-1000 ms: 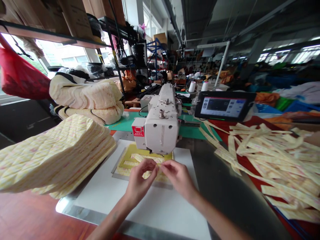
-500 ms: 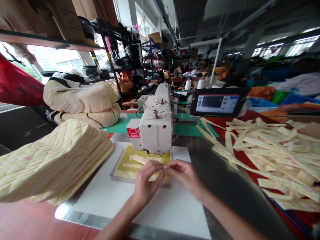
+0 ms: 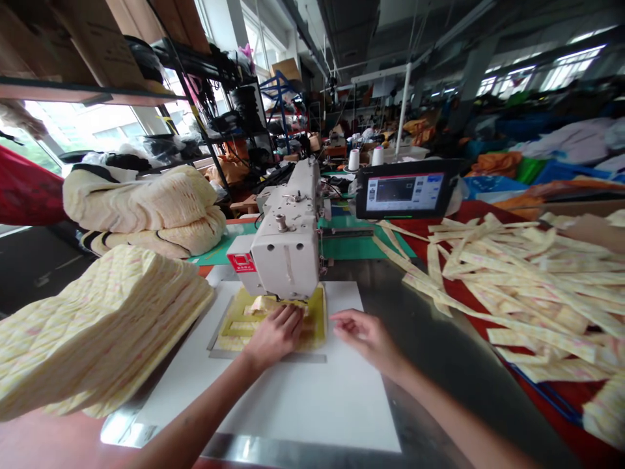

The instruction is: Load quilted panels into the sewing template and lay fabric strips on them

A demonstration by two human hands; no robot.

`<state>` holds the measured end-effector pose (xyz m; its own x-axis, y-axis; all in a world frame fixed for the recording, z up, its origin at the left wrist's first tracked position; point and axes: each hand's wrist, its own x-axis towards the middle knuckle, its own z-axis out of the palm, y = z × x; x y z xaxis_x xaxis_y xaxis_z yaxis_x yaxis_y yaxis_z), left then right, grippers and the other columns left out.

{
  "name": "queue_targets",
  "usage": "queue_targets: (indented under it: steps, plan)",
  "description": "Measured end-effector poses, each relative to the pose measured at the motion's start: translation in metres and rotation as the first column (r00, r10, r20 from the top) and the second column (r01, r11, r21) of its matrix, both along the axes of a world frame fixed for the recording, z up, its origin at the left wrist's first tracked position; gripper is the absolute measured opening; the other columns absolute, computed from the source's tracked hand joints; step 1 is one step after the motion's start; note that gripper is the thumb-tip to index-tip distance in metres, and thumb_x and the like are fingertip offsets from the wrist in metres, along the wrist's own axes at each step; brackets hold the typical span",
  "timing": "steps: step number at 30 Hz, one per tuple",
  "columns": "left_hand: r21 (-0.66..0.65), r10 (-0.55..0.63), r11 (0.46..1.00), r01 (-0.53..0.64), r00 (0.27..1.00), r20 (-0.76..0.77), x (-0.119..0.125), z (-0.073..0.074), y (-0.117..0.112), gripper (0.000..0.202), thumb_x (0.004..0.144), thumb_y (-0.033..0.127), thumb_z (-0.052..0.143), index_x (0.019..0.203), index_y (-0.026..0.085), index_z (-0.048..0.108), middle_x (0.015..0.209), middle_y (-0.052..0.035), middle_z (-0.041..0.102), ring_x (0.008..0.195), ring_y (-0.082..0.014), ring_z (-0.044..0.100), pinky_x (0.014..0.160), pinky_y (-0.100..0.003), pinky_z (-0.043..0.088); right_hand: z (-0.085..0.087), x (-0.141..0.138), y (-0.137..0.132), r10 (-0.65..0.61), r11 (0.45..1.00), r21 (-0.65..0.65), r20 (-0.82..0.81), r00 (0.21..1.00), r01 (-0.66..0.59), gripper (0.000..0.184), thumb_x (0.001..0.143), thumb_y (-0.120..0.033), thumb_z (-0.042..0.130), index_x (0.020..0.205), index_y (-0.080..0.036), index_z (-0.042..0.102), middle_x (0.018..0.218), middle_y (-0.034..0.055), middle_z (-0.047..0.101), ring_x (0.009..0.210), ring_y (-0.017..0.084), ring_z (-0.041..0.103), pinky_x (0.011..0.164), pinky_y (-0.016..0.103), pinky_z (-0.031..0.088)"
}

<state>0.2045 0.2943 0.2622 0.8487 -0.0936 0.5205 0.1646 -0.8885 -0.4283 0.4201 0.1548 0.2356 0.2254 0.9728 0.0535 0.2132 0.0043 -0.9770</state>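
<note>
i'm seeing l hand [image 3: 277,333] touching strip [image 3: 263,304], can't tell grip; r hand [image 3: 362,335] hovering, fingers apart. placing's prob part done: strip's bowing up, spare strips [image 3: 532,280] waiting.

Head camera: is worn on the person's head and is directed forward and down.
Sewing machine [image 3: 287,251]: is faced from its front end, near the middle.
Left hand [image 3: 277,331] and right hand [image 3: 362,335]: are seen closely, from behind and above.
Ceiling [image 3: 364,29]: is included far away.

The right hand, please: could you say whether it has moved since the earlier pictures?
Yes, the right hand has moved rightward, judged against the sewing machine.
</note>
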Motion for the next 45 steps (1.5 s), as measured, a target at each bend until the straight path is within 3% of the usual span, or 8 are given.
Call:
queue_targets:
  steps: [7, 18, 24, 27, 30, 36, 41, 45]
  plan:
    - [-0.072, -0.080, 0.995, 0.072, 0.990, -0.115, 0.012, -0.004, 0.008, 0.020, 0.103, 0.015, 0.049, 0.093, 0.009, 0.066, 0.087, -0.0115, 0.068, 0.080, -0.0234, 0.067, 0.070, -0.038, 0.059, -0.001, 0.002, -0.001, -0.031, 1.000, -0.005, -0.030, 0.999, 0.031, 0.046, 0.083, -0.052, 0.069, 0.111, -0.016, 0.074, 0.098, 0.0051, 0.070, 0.085, 0.002, 0.065, 0.077, 0.008, 0.051]
    - [-0.229, 0.002, 0.971, -0.065, 0.964, -0.265, 0.009, -0.003, 0.010, 0.020, 0.104, 0.020, 0.049, 0.100, 0.010, 0.066, 0.096, -0.0115, 0.070, 0.089, -0.0259, 0.067, 0.074, -0.038, 0.059, 0.000, -0.002, -0.002, 0.000, 1.000, 0.006, 0.078, 0.997, 0.000, 0.038, 0.089, -0.051, 0.064, 0.107, -0.019, 0.076, 0.099, 0.0027, 0.071, 0.087, 0.001, 0.065, 0.078, 0.006, 0.050]
    - [-0.540, 0.024, 0.834, -0.115, 0.985, -0.172, 0.006, -0.013, 0.007, 0.022, 0.099, 0.010, 0.051, 0.114, 0.012, 0.066, 0.110, -0.0119, 0.071, 0.100, -0.0248, 0.065, 0.087, -0.039, 0.058, 0.003, -0.006, -0.004, 0.032, 0.999, 0.012, 0.276, 0.961, -0.037, 0.033, 0.094, -0.048, 0.057, 0.104, -0.023, 0.076, 0.099, 0.0007, 0.071, 0.085, 0.000, 0.064, 0.073, 0.007, 0.047]
    - [-0.662, 0.046, 0.745, -0.084, 0.996, -0.074, 0.001, -0.020, 0.002, 0.036, 0.095, 0.004, 0.047, 0.124, 0.015, 0.066, 0.121, -0.0114, 0.069, 0.108, -0.0232, 0.064, 0.095, -0.038, 0.057, 0.002, -0.010, 0.003, -0.003, 0.998, 0.058, 0.477, 0.879, -0.028, 0.031, 0.098, -0.042, 0.050, 0.104, -0.023, 0.075, 0.098, 0.0005, 0.070, 0.082, 0.000, 0.062, 0.074, 0.010, 0.046]
    - [-0.733, 0.052, 0.678, -0.048, 0.999, -0.017, -0.004, -0.021, -0.002, 0.044, 0.092, 0.003, 0.046, 0.130, 0.015, 0.064, 0.127, -0.0117, 0.067, 0.114, -0.0230, 0.063, 0.100, -0.040, 0.055, 0.003, -0.017, 0.019, -0.040, 0.992, 0.110, 0.714, 0.699, -0.056, 0.033, 0.102, -0.034, 0.042, 0.115, -0.025, 0.072, 0.106, 0.0027, 0.069, 0.097, 0.005, 0.064, 0.086, 0.015, 0.050]
    - [-0.731, -0.010, 0.682, -0.041, 0.998, -0.065, -0.011, -0.014, 0.002, 0.044, 0.096, 0.007, 0.045, 0.136, 0.016, 0.061, 0.135, -0.0128, 0.061, 0.118, -0.0242, 0.058, 0.105, -0.042, 0.050, 0.005, -0.031, 0.046, -0.017, 0.992, 0.058, 0.937, 0.350, -0.108, 0.041, 0.101, -0.027, 0.039, 0.137, -0.031, 0.059, 0.110, 0.0052, 0.067, 0.091, 0.006, 0.064, 0.076, 0.015, 0.048]
    - [-0.655, 0.052, 0.746, -0.123, 0.991, -0.126, -0.022, -0.012, 0.009, 0.046, 0.098, 0.014, 0.049, 0.141, 0.023, 0.060, 0.123, -0.0122, 0.061, 0.114, -0.0268, 0.055, 0.101, -0.046, 0.048, 0.005, -0.033, 0.050, -0.038, 0.993, 0.068, 0.959, 0.280, -0.097, 0.039, 0.098, -0.026, 0.045, 0.133, -0.029, 0.063, 0.108, 0.0057, 0.067, 0.097, 0.009, 0.062, 0.073, 0.016, 0.044]
    - [-0.662, 0.089, 0.736, -0.139, 0.990, -0.109, -0.027, -0.014, 0.008, 0.041, 0.101, 0.016, 0.046, 0.138, 0.022, 0.061, 0.121, -0.0105, 0.064, 0.107, -0.0245, 0.057, 0.097, -0.043, 0.045, 0.001, -0.032, 0.051, -0.093, 0.988, 0.125, 0.953, 0.288, -0.096, 0.038, 0.097, -0.026, 0.048, 0.131, -0.032, 0.065, 0.108, 0.0037, 0.068, 0.101, 0.011, 0.060, 0.078, 0.019, 0.045]
